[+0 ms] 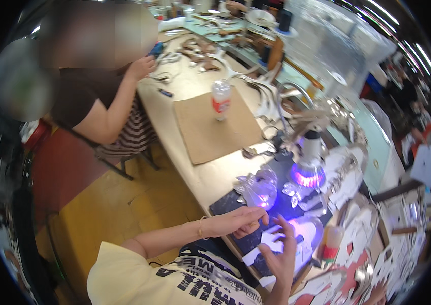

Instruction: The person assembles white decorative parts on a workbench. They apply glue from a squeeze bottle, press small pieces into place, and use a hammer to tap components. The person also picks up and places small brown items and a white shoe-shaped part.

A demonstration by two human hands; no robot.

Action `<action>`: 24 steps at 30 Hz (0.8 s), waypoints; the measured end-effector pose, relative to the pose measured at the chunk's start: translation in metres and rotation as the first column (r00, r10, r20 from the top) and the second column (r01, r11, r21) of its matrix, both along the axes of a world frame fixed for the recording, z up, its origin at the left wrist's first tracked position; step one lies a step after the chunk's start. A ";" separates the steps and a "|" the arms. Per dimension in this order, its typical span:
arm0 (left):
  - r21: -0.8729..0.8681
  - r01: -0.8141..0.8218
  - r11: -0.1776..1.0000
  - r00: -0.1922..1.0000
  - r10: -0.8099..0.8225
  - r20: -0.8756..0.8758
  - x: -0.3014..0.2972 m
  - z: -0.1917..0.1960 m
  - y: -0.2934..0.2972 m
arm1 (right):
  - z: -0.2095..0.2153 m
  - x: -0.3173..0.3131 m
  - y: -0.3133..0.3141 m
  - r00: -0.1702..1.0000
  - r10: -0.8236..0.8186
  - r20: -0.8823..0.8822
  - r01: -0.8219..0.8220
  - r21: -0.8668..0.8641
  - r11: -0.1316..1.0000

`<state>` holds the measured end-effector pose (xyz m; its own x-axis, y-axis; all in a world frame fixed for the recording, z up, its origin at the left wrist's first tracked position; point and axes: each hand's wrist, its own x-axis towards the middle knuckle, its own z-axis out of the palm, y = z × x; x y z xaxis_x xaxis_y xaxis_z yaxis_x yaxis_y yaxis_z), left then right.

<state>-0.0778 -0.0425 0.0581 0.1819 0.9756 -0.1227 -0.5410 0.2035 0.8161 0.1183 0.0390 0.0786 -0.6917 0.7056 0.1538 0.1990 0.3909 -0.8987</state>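
Note:
My left hand [248, 222] is over the near edge of a dark mat [228, 203], its fingers curled in; whatever they may hold is hidden. Close beside it, my right hand [282, 249] has its thumb and fingers spread, with nothing visible between them. White flat cut pieces [307, 236] lie under and beside the right hand, lit violet. Just beyond my hands, a shiny clear plastic piece [260, 189] rests on the mat. A white lamp [311, 150] with a glowing violet head [307, 175] shines down to its right.
A clear bottle with a red label [220, 101] stands on a brown cardboard sheet [208, 137]. At the far left of the table sits another person [106, 109], one hand near loose strips. White cut shapes [357, 239] pile up on the right, beside another red-labelled bottle [331, 244].

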 end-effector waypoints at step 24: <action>0.141 0.373 0.917 0.136 0.097 -0.986 0.087 0.071 0.056 | -0.075 -0.016 0.000 0.471 -0.846 -0.252 -0.625 -0.772 -0.118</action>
<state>0.0095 0.0137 0.1292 0.2760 0.9597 -0.0525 0.7516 -0.1814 0.6342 0.1026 0.0392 0.0032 -0.6704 0.5818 -0.4605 -0.7105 -0.6821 0.1727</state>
